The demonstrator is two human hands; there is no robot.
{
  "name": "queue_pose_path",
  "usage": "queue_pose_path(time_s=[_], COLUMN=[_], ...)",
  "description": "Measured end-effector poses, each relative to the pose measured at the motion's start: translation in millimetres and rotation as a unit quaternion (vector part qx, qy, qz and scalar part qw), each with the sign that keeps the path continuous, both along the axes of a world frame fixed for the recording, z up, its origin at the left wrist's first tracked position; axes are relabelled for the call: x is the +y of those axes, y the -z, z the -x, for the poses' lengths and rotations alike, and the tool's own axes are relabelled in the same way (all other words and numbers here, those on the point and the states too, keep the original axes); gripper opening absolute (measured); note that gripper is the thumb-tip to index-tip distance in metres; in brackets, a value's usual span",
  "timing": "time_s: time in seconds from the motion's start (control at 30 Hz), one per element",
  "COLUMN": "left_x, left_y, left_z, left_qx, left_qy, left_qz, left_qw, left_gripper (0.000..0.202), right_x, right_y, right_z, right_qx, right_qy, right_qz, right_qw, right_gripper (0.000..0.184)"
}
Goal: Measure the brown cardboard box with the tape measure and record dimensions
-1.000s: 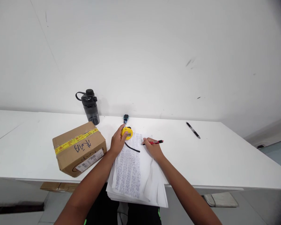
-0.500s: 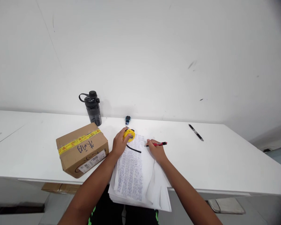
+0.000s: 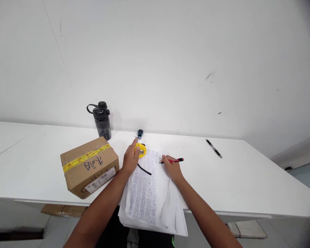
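Observation:
My left hand point(image 3: 130, 158) grips a small yellow tape measure point(image 3: 140, 150) at the top left corner of a stack of printed papers point(image 3: 144, 193); a black strap point(image 3: 144, 169) trails from it onto the page. My right hand point(image 3: 172, 166) pinches a red pen point(image 3: 174, 160) with its tip near the top right of the printed sheet. The stack overhangs the white table's point(image 3: 243, 179) front edge.
A taped cardboard box point(image 3: 89, 166) sits left of my left hand. A dark water bottle point(image 3: 102, 120) and a small blue object point(image 3: 140, 133) stand near the wall. A black pen point(image 3: 214, 148) lies at the right.
My left hand has tilted the tape measure slightly and the strap has shifted left. The right hand with the pen stays about where it was.

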State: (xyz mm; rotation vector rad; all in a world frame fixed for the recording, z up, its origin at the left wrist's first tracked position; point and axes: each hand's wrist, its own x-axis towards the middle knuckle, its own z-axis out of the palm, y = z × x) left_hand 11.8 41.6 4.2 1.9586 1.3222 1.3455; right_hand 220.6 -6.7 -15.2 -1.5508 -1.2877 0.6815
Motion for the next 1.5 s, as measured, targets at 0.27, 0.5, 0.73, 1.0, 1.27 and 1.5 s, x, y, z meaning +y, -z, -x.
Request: queue_pose_path(time_s=[0.27, 0.5, 0.73, 1.0, 1.27, 1.5], left_x=[-1, 1, 2, 2, -78, -189], left_y=[-0.9, 0.0, 0.1, 1.6, -42.2, -100.6], left_z=[0, 0, -1, 2, 5, 48], left_qx=[0.012, -0.003, 0.014, 0.038, 0.049, 0.05], left_qy=[0.011, -0.002, 0.0, 0.021, 0.044, 0.027], left_qz=[0.007, 0.017, 0.005, -0.04, -0.306, -0.437], left_qw=[1.0, 1.0, 1.0, 0.998, 0.95, 0.897], left_gripper=[0.049, 0.046, 0.047, 0.047, 0.039, 0.034], right_x=[-1, -1, -3, 12, -26, -152], right_y=[-0.6, 0.7, -6.2, 14.1, -32.9, -122.2], right_z=[1, 2, 2, -9, 23, 130], right_qx=[-0.002, 0.001, -0.013, -0.162, 0.048, 0.502], right_qy=[-0.014, -0.008, -0.003, 0.098, -0.047, -0.384], right_qz=[-0.002, -0.01, -0.021, -0.044, -0.083, 0.048], right_qw=[1.0, 1.0, 1.0, 0.981, 0.994, 0.773], right_gripper=[0.041, 0.044, 0.043, 0.049, 0.065, 0.08])
